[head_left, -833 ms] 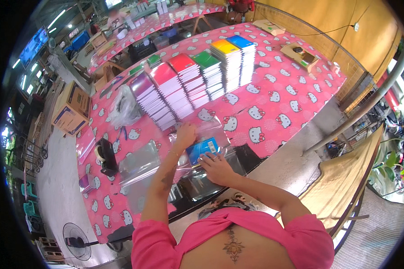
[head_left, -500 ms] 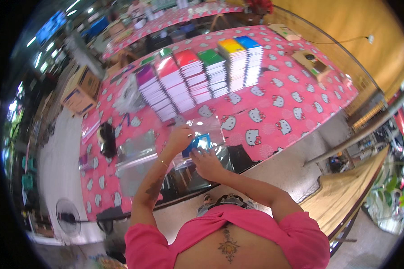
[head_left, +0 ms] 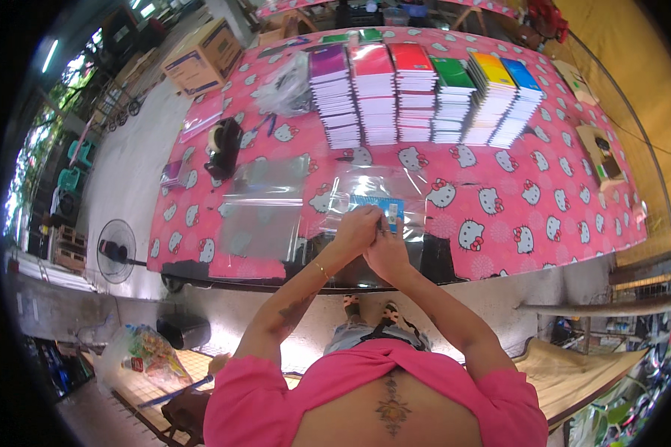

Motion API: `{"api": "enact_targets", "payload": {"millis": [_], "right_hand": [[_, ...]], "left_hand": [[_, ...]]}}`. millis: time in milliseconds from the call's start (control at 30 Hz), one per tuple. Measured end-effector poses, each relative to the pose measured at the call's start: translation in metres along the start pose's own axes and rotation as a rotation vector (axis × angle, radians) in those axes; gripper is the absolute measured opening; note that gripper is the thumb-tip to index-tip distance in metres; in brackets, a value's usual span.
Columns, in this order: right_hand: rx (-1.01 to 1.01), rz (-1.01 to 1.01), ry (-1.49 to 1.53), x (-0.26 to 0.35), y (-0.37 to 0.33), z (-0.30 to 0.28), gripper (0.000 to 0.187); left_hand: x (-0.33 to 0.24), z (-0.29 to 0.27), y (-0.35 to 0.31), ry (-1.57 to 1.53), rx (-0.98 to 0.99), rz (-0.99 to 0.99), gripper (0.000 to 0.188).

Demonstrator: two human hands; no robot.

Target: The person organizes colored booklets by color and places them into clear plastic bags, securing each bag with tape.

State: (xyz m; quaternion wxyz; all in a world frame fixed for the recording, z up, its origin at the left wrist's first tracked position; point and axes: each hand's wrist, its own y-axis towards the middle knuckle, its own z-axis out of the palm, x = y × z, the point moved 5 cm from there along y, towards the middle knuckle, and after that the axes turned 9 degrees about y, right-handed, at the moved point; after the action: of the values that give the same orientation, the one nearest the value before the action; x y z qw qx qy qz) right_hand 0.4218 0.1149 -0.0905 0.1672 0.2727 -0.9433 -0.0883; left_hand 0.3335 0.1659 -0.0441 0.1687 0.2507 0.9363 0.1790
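Observation:
A small blue spiral notebook (head_left: 376,203) with a pale label lies over a clear plastic sleeve (head_left: 408,181) near the table's front edge. My left hand (head_left: 359,229) is closed at the notebook's near left side; what its fingers pinch is hidden. Close against it, my right hand (head_left: 387,249) grips the notebook's near part, fingers partly covered. To the left lies a flat stack of clear plastic sleeves (head_left: 265,201).
Tall notebook stacks in purple (head_left: 334,104), red, green, yellow and blue (head_left: 518,97) stand behind the hands. A black tape dispenser (head_left: 224,149), crumpled clear plastic (head_left: 285,86) and a small purple pack (head_left: 175,173) sit leftward. Beyond the left edge are a fan (head_left: 116,251) and a carton (head_left: 203,58).
My hands have come together at the notebook's near side. The notebook has turned, its spiral now along the far edge. The whole view has shifted, showing more on the left.

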Motion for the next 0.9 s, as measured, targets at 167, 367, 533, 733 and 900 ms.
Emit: {"api": "enact_targets", "payload": {"millis": [167,367,533,733,900], "right_hand": [[0.01,0.098,0.326,-0.006,0.01,-0.021,0.056],[-0.166,0.143,0.756,-0.042,0.009,-0.008,0.062],[-0.313,0.207,0.421,-0.018,0.007,-0.06,0.071],[-0.048,-0.039,-0.15,-0.024,0.002,-0.049,0.055],[-0.065,-0.122,-0.255,-0.026,0.003,-0.044,0.047]], "left_hand": [[0.019,-0.009,0.004,-0.28,0.219,-0.197,0.02],[0.004,0.003,-0.007,-0.162,0.074,-0.025,0.032],[-0.005,-0.002,-0.021,0.002,0.018,0.1,0.042],[-0.004,0.009,-0.02,0.028,0.102,0.078,0.044],[-0.001,-0.015,-0.041,0.139,0.098,-0.016,0.055]]}}
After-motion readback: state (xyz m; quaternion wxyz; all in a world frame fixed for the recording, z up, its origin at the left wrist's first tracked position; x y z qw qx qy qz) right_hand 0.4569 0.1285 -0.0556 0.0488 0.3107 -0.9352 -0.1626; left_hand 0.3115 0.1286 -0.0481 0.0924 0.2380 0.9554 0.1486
